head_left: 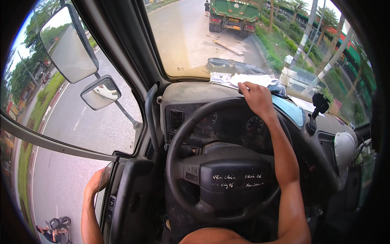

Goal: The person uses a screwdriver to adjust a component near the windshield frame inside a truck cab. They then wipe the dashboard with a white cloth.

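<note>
My right hand (257, 99) lies over the top of the black steering wheel (174, 162), its fingers curled round the rim. Just beyond it, loose white papers (254, 79) and a light blue sheet (289, 110) rest on the dashboard (195, 90). Outside the side window, my left forearm runs up along the door (132, 199). The left hand (99, 179) bends in at the window's edge, where the glass and door frame hide its fingers. Handwritten white marks cover part of the wheel's hub (237, 179).
A green truck (235, 14) stands ahead, a person (207, 8) beside it and planks (228, 46) behind it. Two side mirrors (71, 44) hang at the left. A motorbike rider (53, 232) is on the road below. A phone mount (316, 114) and white helmet (345, 148) sit right.
</note>
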